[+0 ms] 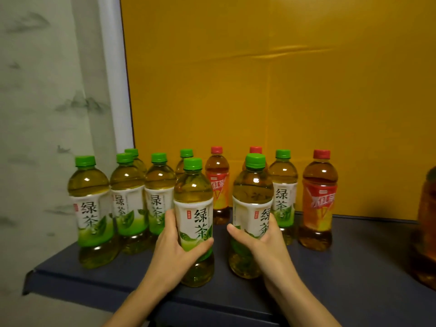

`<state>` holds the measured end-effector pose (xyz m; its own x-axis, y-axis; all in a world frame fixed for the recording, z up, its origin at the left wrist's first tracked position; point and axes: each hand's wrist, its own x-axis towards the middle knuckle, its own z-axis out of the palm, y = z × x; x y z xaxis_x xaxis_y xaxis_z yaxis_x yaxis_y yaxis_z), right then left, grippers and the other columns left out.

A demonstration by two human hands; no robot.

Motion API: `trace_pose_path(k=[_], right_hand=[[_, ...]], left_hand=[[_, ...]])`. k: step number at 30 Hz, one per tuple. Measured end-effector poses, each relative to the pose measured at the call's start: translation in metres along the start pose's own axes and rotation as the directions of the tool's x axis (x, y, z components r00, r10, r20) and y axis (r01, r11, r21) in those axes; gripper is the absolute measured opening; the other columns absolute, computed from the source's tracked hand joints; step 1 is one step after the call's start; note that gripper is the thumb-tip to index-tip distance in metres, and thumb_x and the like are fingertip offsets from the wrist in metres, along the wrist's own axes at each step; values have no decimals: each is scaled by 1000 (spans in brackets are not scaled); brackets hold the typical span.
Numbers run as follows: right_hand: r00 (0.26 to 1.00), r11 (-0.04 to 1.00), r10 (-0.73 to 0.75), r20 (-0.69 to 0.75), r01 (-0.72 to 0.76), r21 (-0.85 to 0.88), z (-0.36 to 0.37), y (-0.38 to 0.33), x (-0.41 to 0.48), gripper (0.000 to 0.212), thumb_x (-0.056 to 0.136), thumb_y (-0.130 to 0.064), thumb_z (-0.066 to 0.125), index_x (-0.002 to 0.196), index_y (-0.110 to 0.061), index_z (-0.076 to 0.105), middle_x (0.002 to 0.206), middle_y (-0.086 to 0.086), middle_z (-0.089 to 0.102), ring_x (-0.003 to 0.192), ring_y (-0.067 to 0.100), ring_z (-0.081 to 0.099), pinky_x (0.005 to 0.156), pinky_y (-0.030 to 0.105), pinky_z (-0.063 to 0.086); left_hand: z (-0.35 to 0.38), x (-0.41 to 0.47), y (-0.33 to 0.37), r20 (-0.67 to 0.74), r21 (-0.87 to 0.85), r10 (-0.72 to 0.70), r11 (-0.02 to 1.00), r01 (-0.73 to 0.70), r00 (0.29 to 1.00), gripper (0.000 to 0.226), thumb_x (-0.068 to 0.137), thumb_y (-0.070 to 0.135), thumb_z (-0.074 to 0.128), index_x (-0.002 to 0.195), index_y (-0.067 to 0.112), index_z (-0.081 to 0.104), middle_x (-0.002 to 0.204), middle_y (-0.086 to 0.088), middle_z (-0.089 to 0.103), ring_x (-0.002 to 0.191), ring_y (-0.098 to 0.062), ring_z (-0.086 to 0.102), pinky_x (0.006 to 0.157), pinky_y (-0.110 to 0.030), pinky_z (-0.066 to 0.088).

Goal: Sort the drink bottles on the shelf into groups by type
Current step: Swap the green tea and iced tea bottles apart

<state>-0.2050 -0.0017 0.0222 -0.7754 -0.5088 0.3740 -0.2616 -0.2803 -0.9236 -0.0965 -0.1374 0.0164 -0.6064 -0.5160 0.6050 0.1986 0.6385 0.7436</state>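
Two hands each grasp a green tea bottle near the middle of the frame. The left hand [175,244] wraps its fingers around the lower label of the left bottle [194,208], thumb across the front. The right hand [257,241] closes on the right bottle [252,204], thumb on the left side of the label and fingers on the right. Both bottles are upright, green-capped, and apart from each other; whether their bases touch the shelf [354,279] cannot be told for sure.

At the left of the frame stand more green tea bottles: a front one [90,204], a second [127,197], a third [159,192], and two behind them, one [134,156] at the far left rear and one [185,159] behind the left held bottle. Another green tea [283,185] stands just right of the right held bottle.

Red-capped black tea bottles are mixed in: one [217,180] in the gap between the held bottles, one [256,149] mostly hidden behind the right held bottle, and one [319,199] to the right. At the right edge, a blurred amber bottle [427,227] is partly cut off.

Behind the shelf stands a yellow board [259,79].
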Motion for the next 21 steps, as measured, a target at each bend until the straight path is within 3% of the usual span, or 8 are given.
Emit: trace_pose_path(k=[5,8,10,13,17,19,21], right_hand=[[998,999,17,-64,-19,-38,39,13,6,64,65,-16,82,120,-20,48,110,-3,66,101,10,62,83,28,53],[996,995,19,-92,-28,-97,52,17,12,66,65,-20,82,120,-21,46,111,-4,64,103,10,62,87,32,53],[995,990,4,-105,-19,-142,58,18,13,62,67,-22,80,117,-21,44,109,-7,63,99,5,61,80,23,53],[990,977,-29,-136,0,-213,61,18,12,57,70,-23,78,111,-26,38,105,-12,60,93,-3,57,69,14,49],[998,960,17,-61,-33,-277,55,11,12,68,70,-31,77,117,-33,28,117,-8,55,107,6,55,89,27,49],[999,958,33,-7,-34,-284,47,2,11,73,70,-36,76,122,-36,25,123,-8,52,113,8,52,97,32,47],[1000,957,-6,14,10,-291,38,-12,13,73,68,-51,73,124,-37,28,126,-10,49,115,4,50,96,27,45]], left_hand=[[-21,9,-21,50,-30,-11,999,13,999,82,51,54,71,122,32,35,117,16,58,107,5,57,87,-14,47],[-24,14,-31,60,-30,-13,999,15,998,75,55,43,81,115,42,36,115,15,59,108,-1,58,90,-25,50],[-25,16,-35,45,-1,-1,1000,1,999,68,60,29,84,107,42,37,109,21,58,105,0,59,86,-19,50],[-26,16,-39,42,46,4,999,-6,999,68,59,33,82,110,37,38,108,18,58,106,-4,59,88,-21,51],[-28,14,-38,16,102,0,995,-2,1000,97,55,44,81,136,22,32,128,8,52,120,-11,51,100,-36,47],[-30,11,-31,16,80,-5,997,4,1000,109,50,54,76,141,23,24,134,10,45,125,-9,45,103,-35,44],[-32,8,-24,10,28,-7,1000,7,1000,108,49,58,71,141,32,20,134,14,41,124,-5,42,101,-26,41]])
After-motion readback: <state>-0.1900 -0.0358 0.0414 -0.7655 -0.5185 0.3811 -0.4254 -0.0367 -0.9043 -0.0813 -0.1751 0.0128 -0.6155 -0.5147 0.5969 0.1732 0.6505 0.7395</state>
